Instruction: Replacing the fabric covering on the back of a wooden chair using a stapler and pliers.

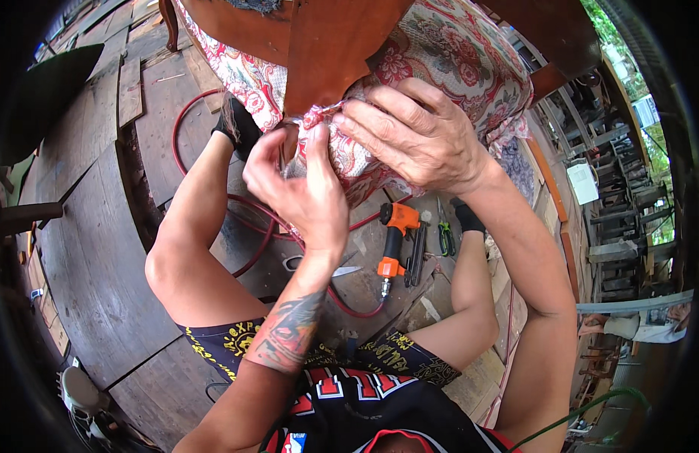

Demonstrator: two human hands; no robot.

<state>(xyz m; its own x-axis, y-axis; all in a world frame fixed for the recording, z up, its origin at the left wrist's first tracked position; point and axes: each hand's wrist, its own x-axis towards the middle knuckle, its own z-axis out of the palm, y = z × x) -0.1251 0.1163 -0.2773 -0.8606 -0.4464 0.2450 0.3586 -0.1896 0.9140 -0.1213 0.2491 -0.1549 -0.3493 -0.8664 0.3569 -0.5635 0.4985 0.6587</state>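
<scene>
A piece of furniture with a reddish-brown wooden frame (pixel 330 57) fills the top of the head view, with red-and-cream floral upholstery fabric (pixel 466 60) draped around it. Just below the tapered end of a wooden part, the cloth is bunched. My left hand (pixel 300 189) pinches this bunched fabric from the left, thumb and fingers around it. From the right, my right hand (pixel 421 136) grips the same cloth, its fingertips close to the wood edge. Whatever lies under the fingertips is hidden.
Between my legs an orange-and-black pneumatic staple gun (pixel 398 234) lies on the plank floor (pixel 92 226), joined to a red air hose (pixel 179 136). Nearby are scissors (pixel 348 269) and a green-handled cutting tool (pixel 446 235). Stacked wooden pieces (pixel 617 249) stand at the right.
</scene>
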